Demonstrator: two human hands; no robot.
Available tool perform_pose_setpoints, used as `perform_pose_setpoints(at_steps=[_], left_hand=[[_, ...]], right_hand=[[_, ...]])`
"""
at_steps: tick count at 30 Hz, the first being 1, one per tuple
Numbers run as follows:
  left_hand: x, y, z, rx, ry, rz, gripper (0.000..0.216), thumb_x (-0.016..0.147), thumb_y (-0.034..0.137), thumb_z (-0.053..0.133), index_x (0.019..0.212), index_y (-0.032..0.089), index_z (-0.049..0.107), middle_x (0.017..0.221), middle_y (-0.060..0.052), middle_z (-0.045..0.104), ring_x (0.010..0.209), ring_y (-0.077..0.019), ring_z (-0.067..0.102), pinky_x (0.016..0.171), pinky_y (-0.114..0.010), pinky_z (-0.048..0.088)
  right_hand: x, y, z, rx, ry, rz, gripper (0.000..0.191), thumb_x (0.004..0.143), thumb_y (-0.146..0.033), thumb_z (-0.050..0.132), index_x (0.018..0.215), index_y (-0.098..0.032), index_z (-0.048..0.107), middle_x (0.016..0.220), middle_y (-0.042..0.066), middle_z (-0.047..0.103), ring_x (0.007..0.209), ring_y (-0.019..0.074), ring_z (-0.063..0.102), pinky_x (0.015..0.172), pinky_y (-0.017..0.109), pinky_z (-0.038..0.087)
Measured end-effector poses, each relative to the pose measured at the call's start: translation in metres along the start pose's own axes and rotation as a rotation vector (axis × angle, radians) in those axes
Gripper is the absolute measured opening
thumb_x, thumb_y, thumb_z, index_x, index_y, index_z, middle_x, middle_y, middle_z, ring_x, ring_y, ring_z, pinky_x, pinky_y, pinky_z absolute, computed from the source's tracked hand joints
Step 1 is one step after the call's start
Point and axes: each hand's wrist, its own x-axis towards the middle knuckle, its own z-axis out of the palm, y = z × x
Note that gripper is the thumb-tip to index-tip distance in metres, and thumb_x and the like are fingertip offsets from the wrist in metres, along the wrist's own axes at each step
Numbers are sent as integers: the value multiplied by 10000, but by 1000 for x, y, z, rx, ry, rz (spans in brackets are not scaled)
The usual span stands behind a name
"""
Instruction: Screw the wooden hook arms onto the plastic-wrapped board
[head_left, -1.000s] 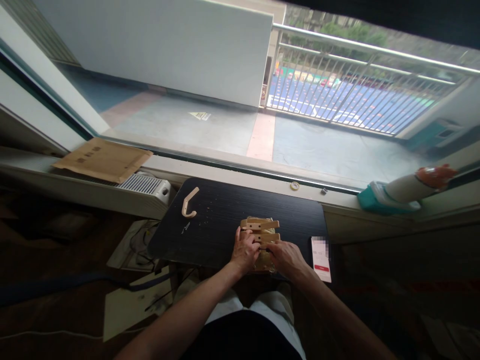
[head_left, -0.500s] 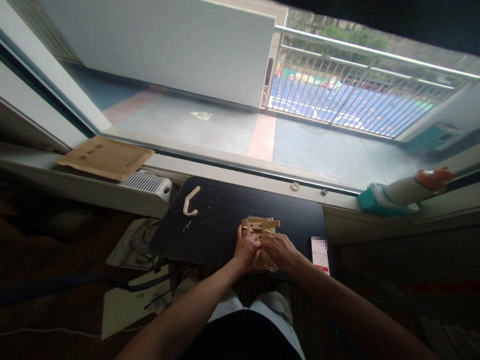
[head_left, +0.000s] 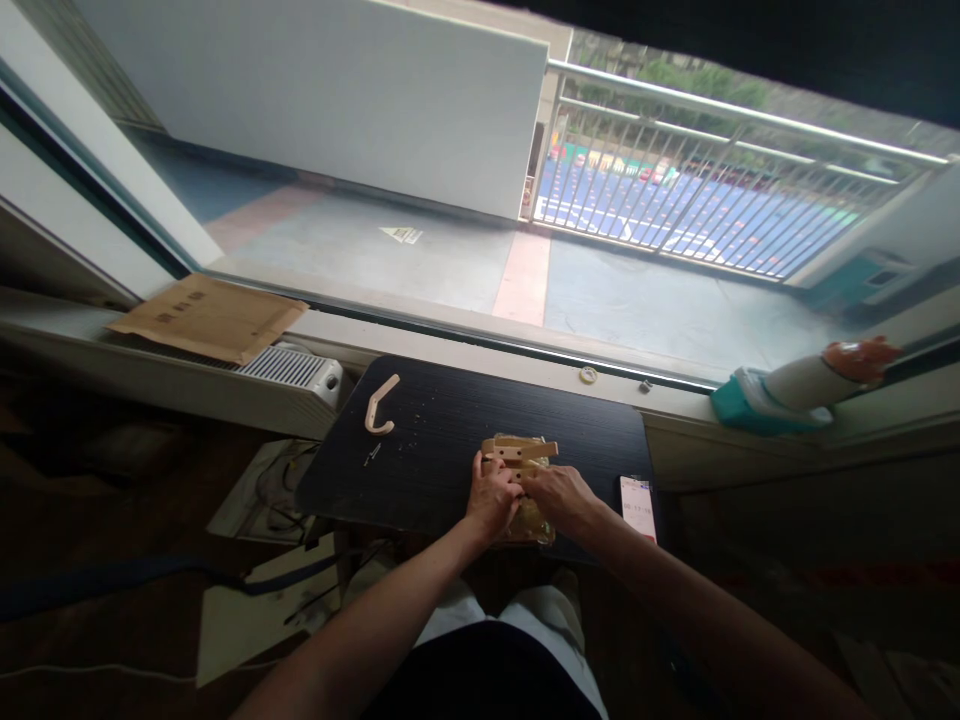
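Note:
At the table's front edge lies a yellowish plastic-wrapped bundle point(head_left: 534, 522), partly covered by my hands. Across its far end rests a pale wooden hook point(head_left: 525, 452) with dark screw holes. A second wooden hook point(head_left: 519, 474), also with a hole, lies nearer to me. My left hand point(head_left: 493, 500) is closed on this nearer hook from the left. Close against it, my right hand point(head_left: 561, 497) is closed with fingertips at the same hook; whatever they pinch is hidden. Another wooden hook point(head_left: 373, 408) lies apart at the table's left, with several small screws point(head_left: 373, 455) close by.
The dark table point(head_left: 450, 400) stands against the window sill. A phone point(head_left: 637, 508) lies at its right edge. A tape roll point(head_left: 588, 375) and a teal container point(head_left: 757, 402) are on the sill. At left, a brown envelope point(head_left: 214, 315) lies over a radiator point(head_left: 296, 375).
The view has shifted very slightly. Both hands stay at the nearer hook, with only small finger movement at most.

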Motion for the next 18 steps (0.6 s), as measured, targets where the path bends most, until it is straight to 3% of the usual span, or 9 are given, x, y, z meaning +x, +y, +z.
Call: perform_pose_setpoints(at_steps=[11,18], left_hand=[[-1,0,-2,-29,-5,-11,118,750,204,610,750,281,700,865,-20,651,1040,-235,464,1071,-602,68],[-1,0,1,-11,2,-3,105,753,211,605,772,249,701,830,-31,651,1039,-243,466,1073,-607,66]], right_hand=[[6,6,11,-21,-8,67,296,855,-139,406,924,-177,691,914,100,719,874,215,661,759,290,475],[2,-3,0,-2,18,4,297,876,-137,402,973,-193,677,958,93,709,928,197,644,775,261,465]])
